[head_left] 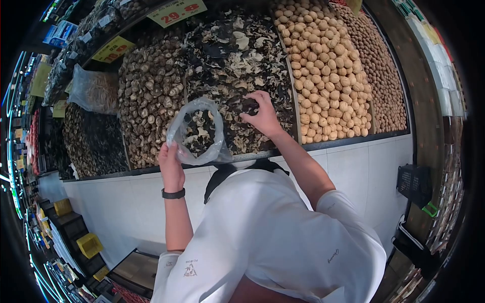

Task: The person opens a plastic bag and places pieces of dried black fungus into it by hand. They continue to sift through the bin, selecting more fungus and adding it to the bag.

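Head view, item one: my left hand (171,164), a black wristband (173,193) below it, fingers pinched closed on the rim of a clear plastic bag (199,134) held up at the bin's front edge, dark pieces already inside. Item two: my right hand (262,116), just beside the bag's mouth, fingers curled down and closed around a clump of dried black fungus (237,60) in its bin. Adjacent stock: dried mushrooms (151,91) to the left, walnuts (323,65) to the right, price tag (177,11) above.

Display bins (343,144), dried mushrooms (151,91), black fungus (232,55), walnuts (323,70)
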Motion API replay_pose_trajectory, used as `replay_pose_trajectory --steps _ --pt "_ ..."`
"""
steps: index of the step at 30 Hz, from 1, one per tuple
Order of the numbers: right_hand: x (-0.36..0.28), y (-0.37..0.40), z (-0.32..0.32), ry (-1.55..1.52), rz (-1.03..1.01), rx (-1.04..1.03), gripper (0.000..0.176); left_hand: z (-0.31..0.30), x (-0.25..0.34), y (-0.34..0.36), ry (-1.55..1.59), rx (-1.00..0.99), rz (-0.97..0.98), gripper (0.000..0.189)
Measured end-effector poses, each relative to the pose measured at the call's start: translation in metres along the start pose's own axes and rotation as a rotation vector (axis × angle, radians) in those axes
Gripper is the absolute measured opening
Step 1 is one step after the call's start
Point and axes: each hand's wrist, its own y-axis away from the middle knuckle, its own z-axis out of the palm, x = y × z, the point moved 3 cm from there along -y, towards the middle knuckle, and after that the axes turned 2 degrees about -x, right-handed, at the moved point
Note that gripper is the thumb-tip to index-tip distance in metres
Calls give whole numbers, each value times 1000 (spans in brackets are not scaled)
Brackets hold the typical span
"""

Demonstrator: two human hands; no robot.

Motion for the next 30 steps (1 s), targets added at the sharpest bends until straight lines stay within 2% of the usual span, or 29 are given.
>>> replay_pose_trajectory --steps 4,7,9,10,12,14,16,17,22,25,26,28,29,30 --pt "9 -6 -6 -31 -27 30 62 9 4 1 -3 11 -26 11" --pt "10 -7 -13 -98 39 43 56 11 3 -2 -2 4 -20 12" --pt "15 -6 -14 -536 359 -36 54 12 5 -1 29 20 -20 12" --pt "10 -6 -18 -535 362 -40 54 12 5 -1 30 25 -22 12" --pt "0 -5 -24 -869 474 -47 55 12 5 -1 9 13 -21 11" --pt "-4 -6 -27 -809 495 -32 54 10 6 -3 20 -1 -37 11" --pt "-26 -7 -27 -902 536 -4 50 5 8 -6 30 -10 -46 11" --pt "-34 -8 -26 -895 515 -32 46 3 8 -9 16 -32 -41 11" --pt "-95 -16 8 -981 476 -138 48 1 12 -17 21 -111 -52 8" --pt "-116 -20 48 -972 376 -245 52 -1 11 -22 34 -160 -60 8" --pt "-118 -21 63 -858 263 -287 57 -3 11 -23 29 -172 -72 8" --pt "-129 -20 76 -201 -208 -347 68 -9 11 -26 42 -178 -76 8" --pt "-129 -16 85 -113 -162 -479 79 -12 10 -29 52 -186 -79 8" --pt "-130 -8 90 -66 -111 -529 79 -15 10 -32 62 -192 -84 8"
